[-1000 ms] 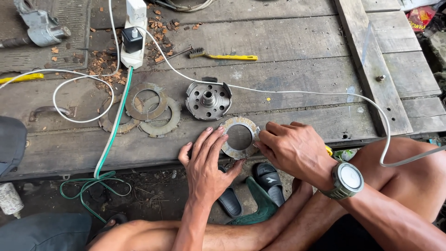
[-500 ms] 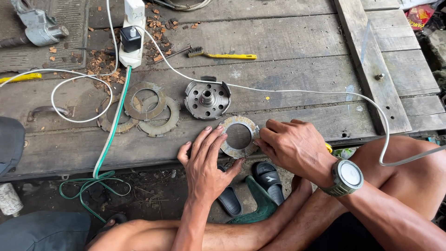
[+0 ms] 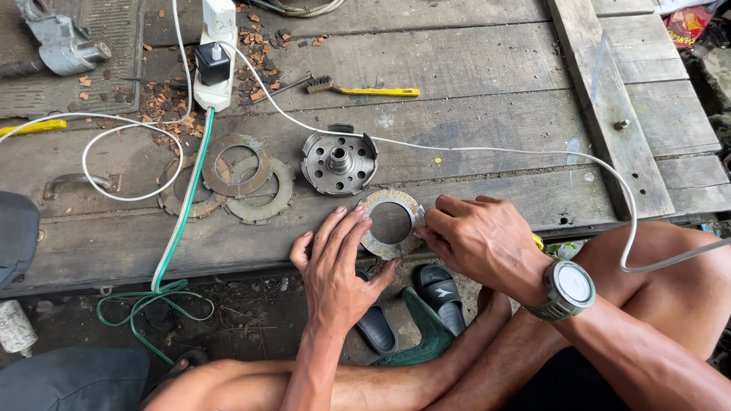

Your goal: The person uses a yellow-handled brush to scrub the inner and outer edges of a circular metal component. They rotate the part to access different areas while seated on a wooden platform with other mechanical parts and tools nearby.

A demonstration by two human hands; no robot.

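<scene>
Both hands work at the lower centre of the frame, at the near edge of a weathered plank bench (image 3: 487, 68). The left hand (image 3: 339, 266) lies palm down, fingers spread and extended up the frame, fingertips resting on the left rim of a rusty clutch plate ring (image 3: 391, 224) that lies flat on the bench; the thumb reaches under the ring's lower edge. The left forearm runs up from the bottom of the frame. The right hand (image 3: 483, 240) is curled, knuckles up, its fingertips pressed together against the ring's right rim; whether they pinch the ring or only bear on it cannot be told. A round grey wristwatch (image 3: 567, 288) sits on the right wrist, the forearm leading off to the lower right. Just above the ring stands a notched metal clutch hub (image 3: 339, 161). Left of it, a cluster of toothed friction plates (image 3: 228, 183) overlaps. A white cable (image 3: 487, 150) crosses the bench from a power strip (image 3: 215, 57) at upper left. A yellow-handled wire brush (image 3: 365, 90) lies above centre.
</scene>
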